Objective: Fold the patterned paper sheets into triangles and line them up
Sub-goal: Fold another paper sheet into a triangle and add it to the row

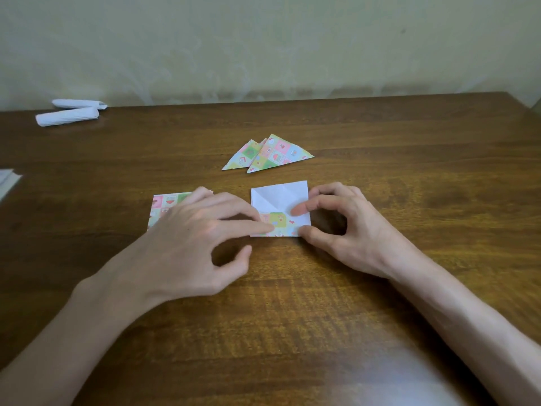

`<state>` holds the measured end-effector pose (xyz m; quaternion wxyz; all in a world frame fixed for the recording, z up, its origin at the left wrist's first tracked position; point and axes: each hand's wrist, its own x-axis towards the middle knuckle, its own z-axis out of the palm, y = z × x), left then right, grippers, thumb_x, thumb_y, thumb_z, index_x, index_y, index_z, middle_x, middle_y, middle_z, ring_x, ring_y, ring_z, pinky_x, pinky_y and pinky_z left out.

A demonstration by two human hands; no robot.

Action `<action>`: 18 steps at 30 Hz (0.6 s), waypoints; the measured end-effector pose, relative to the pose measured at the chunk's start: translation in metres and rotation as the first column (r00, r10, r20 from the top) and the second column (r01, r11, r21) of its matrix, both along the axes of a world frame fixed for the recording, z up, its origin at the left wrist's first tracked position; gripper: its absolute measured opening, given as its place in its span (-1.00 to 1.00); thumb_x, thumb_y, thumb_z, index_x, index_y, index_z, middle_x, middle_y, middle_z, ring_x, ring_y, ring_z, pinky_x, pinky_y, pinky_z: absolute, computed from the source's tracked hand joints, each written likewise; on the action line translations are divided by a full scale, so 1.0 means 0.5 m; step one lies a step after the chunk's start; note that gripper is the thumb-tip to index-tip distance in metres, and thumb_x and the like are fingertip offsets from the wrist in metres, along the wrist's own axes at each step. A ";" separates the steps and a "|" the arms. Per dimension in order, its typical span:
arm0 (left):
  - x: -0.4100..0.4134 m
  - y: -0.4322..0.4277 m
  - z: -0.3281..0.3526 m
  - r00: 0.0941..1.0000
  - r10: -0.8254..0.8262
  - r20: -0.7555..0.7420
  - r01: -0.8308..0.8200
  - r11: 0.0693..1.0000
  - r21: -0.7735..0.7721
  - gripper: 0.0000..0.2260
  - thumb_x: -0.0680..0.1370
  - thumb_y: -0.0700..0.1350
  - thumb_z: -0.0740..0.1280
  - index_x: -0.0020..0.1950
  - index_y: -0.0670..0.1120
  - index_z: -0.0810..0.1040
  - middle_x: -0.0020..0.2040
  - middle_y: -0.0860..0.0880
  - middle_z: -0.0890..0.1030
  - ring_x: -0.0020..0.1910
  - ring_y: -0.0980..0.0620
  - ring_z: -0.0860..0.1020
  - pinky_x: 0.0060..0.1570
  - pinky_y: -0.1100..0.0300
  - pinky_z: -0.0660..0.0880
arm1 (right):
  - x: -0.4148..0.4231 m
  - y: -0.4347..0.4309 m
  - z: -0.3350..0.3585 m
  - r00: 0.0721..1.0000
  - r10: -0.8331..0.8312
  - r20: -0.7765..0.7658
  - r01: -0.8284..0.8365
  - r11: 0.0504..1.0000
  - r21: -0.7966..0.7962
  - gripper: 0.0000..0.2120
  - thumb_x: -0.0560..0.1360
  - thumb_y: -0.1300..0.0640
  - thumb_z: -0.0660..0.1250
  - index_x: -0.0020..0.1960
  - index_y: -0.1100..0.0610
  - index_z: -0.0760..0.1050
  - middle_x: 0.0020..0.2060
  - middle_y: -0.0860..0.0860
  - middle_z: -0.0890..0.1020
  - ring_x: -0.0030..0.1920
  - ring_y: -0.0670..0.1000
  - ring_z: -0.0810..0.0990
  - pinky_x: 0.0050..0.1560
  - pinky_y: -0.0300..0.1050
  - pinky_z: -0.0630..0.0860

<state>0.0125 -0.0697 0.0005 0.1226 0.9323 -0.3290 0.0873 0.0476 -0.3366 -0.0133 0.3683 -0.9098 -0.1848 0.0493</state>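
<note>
A half-folded sheet (279, 200) lies at the centre of the frame on the table (409, 159), white face up with its patterned lower edge turned over. The left hand (199, 230) has its grip released, its straight forefinger pressing that patterned fold. The right hand (345, 227) pinches the sheet's right edge between forefinger and thumb. A stack of patterned sheets (164, 205) lies partly under the left hand. Two folded triangles (278, 153) overlap just above centre, and white paper rolls (68, 115) lie at upper left.

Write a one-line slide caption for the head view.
Left hand and right hand fold a patterned sheet on the wooden table; two finished triangles lie beyond.
</note>
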 end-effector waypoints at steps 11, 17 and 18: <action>0.007 -0.002 -0.021 0.995 -0.043 0.091 0.031 0.992 0.122 -0.62 0.57 -0.15 0.43 0.37 0.14 0.61 0.28 0.07 0.58 0.26 0.02 0.56 0.16 -0.10 0.51 | -0.008 0.007 0.014 0.996 -0.085 0.028 0.074 0.957 0.281 -0.64 0.50 0.32 0.34 0.01 -0.11 0.73 -0.10 -0.20 0.71 0.06 -0.18 0.67 0.19 -0.17 0.57; 0.015 0.005 -0.028 0.994 -0.059 0.094 0.050 0.995 0.091 -0.47 0.46 -0.35 0.52 0.31 0.12 0.65 0.29 0.09 0.61 0.24 0.04 0.58 0.12 -0.09 0.53 | 0.006 -0.003 -0.013 0.960 -0.004 0.281 -0.029 0.993 0.111 -0.58 0.52 0.33 0.40 0.24 -0.10 0.64 0.09 -0.11 0.55 0.11 -0.09 0.58 0.17 -0.24 0.48; 0.014 0.006 -0.028 0.993 -0.067 0.094 0.059 0.994 0.088 -0.49 0.47 -0.33 0.50 0.32 0.12 0.65 0.32 0.11 0.60 0.27 0.06 0.56 0.15 -0.06 0.48 | 0.009 -0.006 -0.016 0.951 0.003 0.309 -0.031 0.996 0.087 -0.63 0.52 0.29 0.43 0.21 -0.09 0.65 0.11 -0.11 0.53 0.13 -0.10 0.56 0.19 -0.25 0.45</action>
